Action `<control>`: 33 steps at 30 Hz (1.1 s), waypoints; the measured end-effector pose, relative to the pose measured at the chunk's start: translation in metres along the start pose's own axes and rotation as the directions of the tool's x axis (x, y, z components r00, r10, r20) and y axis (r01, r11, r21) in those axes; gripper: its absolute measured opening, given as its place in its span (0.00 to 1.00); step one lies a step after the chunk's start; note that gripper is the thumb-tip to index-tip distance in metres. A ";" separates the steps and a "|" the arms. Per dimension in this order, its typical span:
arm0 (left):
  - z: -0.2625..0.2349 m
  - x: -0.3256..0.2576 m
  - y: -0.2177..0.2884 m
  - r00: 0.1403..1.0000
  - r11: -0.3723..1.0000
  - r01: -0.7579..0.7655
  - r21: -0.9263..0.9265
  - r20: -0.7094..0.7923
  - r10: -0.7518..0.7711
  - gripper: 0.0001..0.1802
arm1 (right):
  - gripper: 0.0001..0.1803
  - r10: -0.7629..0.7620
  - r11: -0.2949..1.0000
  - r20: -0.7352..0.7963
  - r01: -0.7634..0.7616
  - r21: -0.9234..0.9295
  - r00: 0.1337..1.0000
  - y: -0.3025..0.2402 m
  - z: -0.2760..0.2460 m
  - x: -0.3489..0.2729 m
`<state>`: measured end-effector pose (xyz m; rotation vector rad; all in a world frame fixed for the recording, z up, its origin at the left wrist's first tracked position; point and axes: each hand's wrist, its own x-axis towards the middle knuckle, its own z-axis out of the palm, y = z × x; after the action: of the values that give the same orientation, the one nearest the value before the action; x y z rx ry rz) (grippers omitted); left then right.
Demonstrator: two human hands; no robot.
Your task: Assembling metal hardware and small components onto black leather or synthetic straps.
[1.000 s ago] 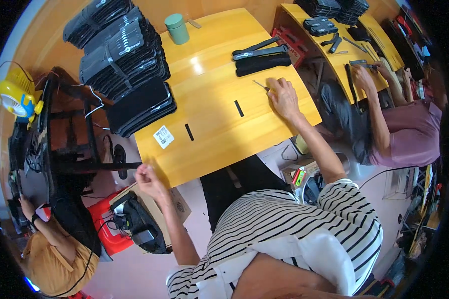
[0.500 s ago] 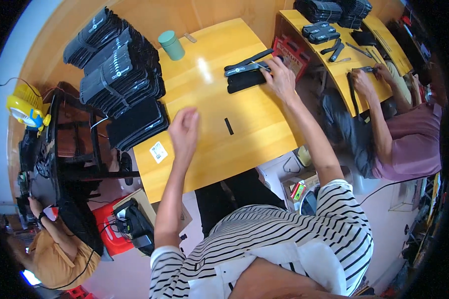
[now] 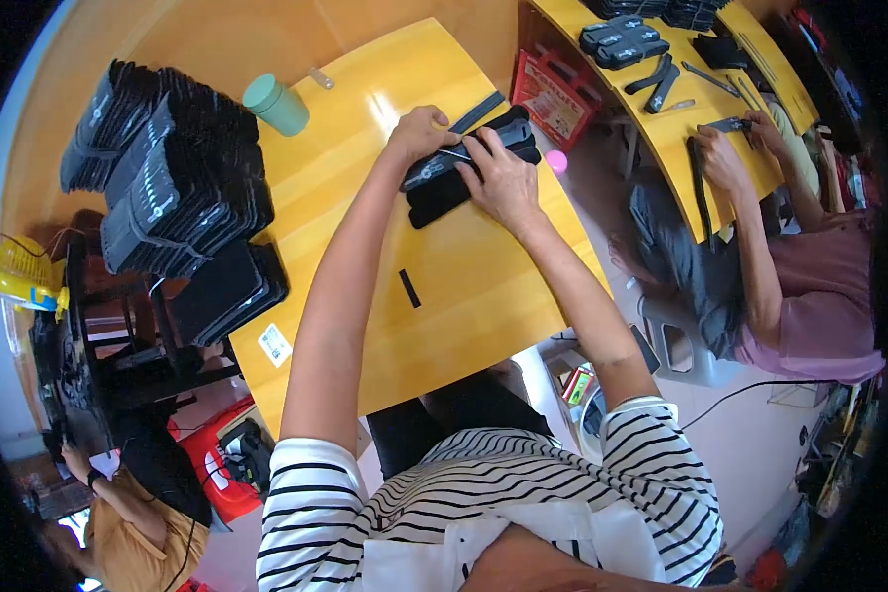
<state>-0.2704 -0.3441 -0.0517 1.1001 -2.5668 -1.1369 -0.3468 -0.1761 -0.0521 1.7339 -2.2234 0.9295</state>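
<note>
At the far side of the yellow table, both hands meet over a group of black fabric straps [image 3: 439, 202]. The closed fingers of my left hand [image 3: 422, 133] press at the far edge of a grey-and-black strap [image 3: 426, 173] with pale printing. A thin, light-coloured tool [image 3: 452, 152] lies across this strap, its end at the pinched fingers of my right hand [image 3: 504, 181]. The tool's exact kind is too small to tell. Another dark strap [image 3: 481, 111] runs out beyond the left hand. A short black strip [image 3: 409, 288] lies alone on the table.
Tall stacks of black straps [image 3: 173, 187] stand at the left, near a green canister [image 3: 276, 105]. A white label [image 3: 274, 345] lies at the table's near left. A co-worker's hands [image 3: 725, 158] hold a strap at another yellow table [image 3: 696, 113]. Below sits a red box [image 3: 555, 94].
My left hand has moved far and right from over the bare table to the straps. My right hand has turned inward over them, with the thin tool. The whole view has shifted slightly.
</note>
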 end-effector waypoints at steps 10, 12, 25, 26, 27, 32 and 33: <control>-0.033 0.017 -0.012 0.917 0.995 0.000 -0.102 -0.396 -0.040 0.19 | 0.16 0.062 0.998 0.018 -0.062 -0.027 0.998 0.001 0.002 0.001; -0.043 0.013 0.006 0.903 0.983 -0.053 -0.176 -0.429 -0.028 0.18 | 0.14 0.030 0.998 0.028 -0.029 -0.060 0.999 0.006 0.005 0.000; -0.035 -0.020 -0.002 0.996 0.810 0.086 -0.580 0.045 -0.073 0.09 | 0.18 -0.073 0.994 -0.187 0.087 0.065 0.980 0.004 0.000 -0.006; -0.032 -0.021 -0.008 0.994 0.788 0.107 -0.607 0.065 -0.085 0.09 | 0.18 -0.077 0.994 -0.184 0.090 0.063 0.980 0.002 0.000 -0.004; -0.029 -0.022 -0.014 0.994 0.778 0.111 -0.618 0.077 -0.080 0.09 | 0.19 -0.057 0.997 -0.115 0.061 0.037 0.992 0.000 0.000 -0.002; -0.022 -0.022 -0.014 0.986 0.716 0.157 -0.681 0.147 -0.076 0.10 | 0.17 -0.066 0.997 0.021 0.067 -0.030 0.998 -0.021 -0.006 0.021; -0.022 -0.022 -0.014 0.982 0.694 0.174 -0.699 0.173 -0.072 0.11 | 0.17 -0.080 0.994 0.092 0.086 -0.069 0.993 -0.020 0.000 0.022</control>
<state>-0.2382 -0.3490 -0.0423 1.0011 -1.7987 -2.0529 -0.3347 -0.1968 -0.0341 1.8529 -2.1902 0.7577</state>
